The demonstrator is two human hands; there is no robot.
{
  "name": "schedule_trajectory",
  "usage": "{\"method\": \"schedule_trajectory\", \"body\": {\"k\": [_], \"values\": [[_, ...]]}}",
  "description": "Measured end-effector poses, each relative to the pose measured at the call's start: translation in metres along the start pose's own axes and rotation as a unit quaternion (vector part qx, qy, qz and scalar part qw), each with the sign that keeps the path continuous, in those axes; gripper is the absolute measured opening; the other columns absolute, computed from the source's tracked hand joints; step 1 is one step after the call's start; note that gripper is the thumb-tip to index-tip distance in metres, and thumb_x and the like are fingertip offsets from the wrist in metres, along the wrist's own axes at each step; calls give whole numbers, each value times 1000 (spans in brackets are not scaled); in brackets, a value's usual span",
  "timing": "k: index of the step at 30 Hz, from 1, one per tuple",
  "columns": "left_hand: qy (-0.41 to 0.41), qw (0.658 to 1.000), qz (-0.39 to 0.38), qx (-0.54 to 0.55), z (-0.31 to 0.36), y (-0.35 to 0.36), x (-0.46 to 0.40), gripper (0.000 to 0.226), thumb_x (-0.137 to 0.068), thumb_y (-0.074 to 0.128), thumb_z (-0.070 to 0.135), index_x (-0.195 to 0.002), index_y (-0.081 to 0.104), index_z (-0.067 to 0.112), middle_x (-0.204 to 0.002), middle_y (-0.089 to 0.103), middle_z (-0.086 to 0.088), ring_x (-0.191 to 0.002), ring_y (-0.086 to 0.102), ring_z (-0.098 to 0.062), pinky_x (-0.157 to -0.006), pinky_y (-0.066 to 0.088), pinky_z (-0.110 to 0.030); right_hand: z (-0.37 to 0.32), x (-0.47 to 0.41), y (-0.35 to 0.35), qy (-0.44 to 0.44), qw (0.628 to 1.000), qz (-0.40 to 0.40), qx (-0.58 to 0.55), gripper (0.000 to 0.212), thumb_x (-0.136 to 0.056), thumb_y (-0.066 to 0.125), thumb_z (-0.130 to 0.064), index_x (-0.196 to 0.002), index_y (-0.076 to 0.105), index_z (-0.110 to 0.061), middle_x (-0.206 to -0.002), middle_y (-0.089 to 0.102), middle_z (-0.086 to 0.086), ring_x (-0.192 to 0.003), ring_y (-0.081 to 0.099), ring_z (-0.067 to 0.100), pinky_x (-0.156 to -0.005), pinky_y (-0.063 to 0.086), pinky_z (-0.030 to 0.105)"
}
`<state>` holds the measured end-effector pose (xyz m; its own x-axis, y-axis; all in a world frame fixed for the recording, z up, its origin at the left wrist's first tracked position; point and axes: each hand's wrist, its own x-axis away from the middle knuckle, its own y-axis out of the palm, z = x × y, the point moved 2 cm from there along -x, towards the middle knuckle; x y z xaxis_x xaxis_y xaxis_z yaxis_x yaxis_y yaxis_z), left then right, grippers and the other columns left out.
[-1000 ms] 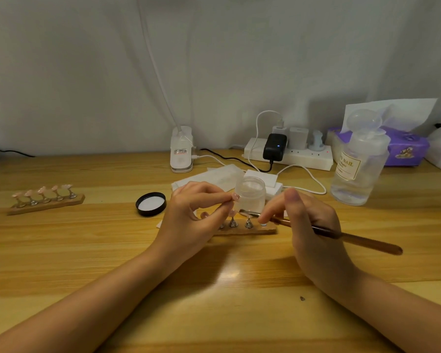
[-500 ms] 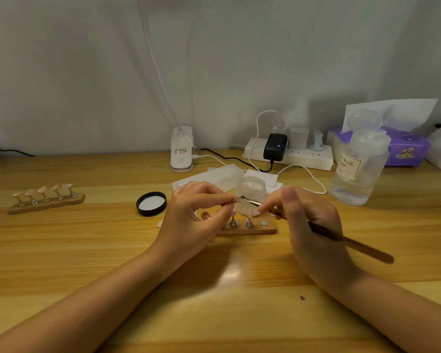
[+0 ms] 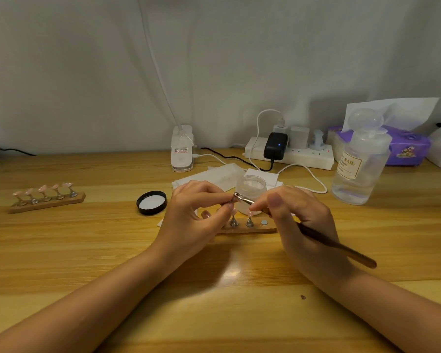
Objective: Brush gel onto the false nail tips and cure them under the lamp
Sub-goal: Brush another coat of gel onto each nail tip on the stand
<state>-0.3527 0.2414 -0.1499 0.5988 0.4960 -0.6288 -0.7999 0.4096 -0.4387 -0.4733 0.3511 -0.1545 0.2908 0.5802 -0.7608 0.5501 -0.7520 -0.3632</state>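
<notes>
The right hand (image 3: 301, 220) grips a brush (image 3: 316, 235) between thumb and fingers, pen-fashion. Its long axis runs on a slant: the brown handle end points back and out to the right past the wrist, and the metal-ferruled tip points left and slightly up toward the left hand (image 3: 191, 215). That hand has thumb and forefinger pinched together on a small nail tip (image 3: 231, 200), too small to make out clearly, and the brush tip meets it right at those fingertips. Just beyond the meeting point stands an open clear jar (image 3: 251, 186), and directly below the two hands lies a wooden holder strip (image 3: 250, 228) on the bench (image 3: 87, 250), its long axis left to right, with two upright metal stands showing. A black lid (image 3: 152, 202) lies just left of the left hand. Well off to that side sits a second holder strip (image 3: 46, 198) carrying five pink tips. Beyond the right hand stands a clear bottle (image 3: 359, 164).
</notes>
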Motion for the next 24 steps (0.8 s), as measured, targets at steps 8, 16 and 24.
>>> {"method": "schedule_trajectory", "body": {"k": [8, 16, 24], "values": [[-2, 1000, -4, 5, -1, -1, 1, 21, -78, 69, 9, -93, 69, 22, -81, 67, 5, -82, 56, -6, -80, 43, -48, 3, 1, -6, 66, 996, 39, -48, 40, -91, 31, -38, -65, 61, -31, -70, 65, -13, -77, 59, -2, -82, 44, 41], [10, 1000, -2, -4, -2, 1, 0, 23, -75, 71, 10, -91, 68, 26, -84, 67, 11, -85, 59, -9, -82, 42, -54, 1, 0, -2, 10, 1000, 11, -23, 40, -93, 34, -43, -75, 65, -27, -74, 65, -15, -79, 60, 0, -82, 43, 32], [10, 1000, -7, -6, -3, 1, -1, 18, -76, 69, 15, -91, 70, 25, -84, 67, 13, -86, 59, -6, -82, 43, -52, -2, 0, -4, 29, 998, 20, -44, 37, -94, 32, -41, -74, 61, -28, -75, 61, -18, -80, 58, -2, -77, 47, 37]]}}
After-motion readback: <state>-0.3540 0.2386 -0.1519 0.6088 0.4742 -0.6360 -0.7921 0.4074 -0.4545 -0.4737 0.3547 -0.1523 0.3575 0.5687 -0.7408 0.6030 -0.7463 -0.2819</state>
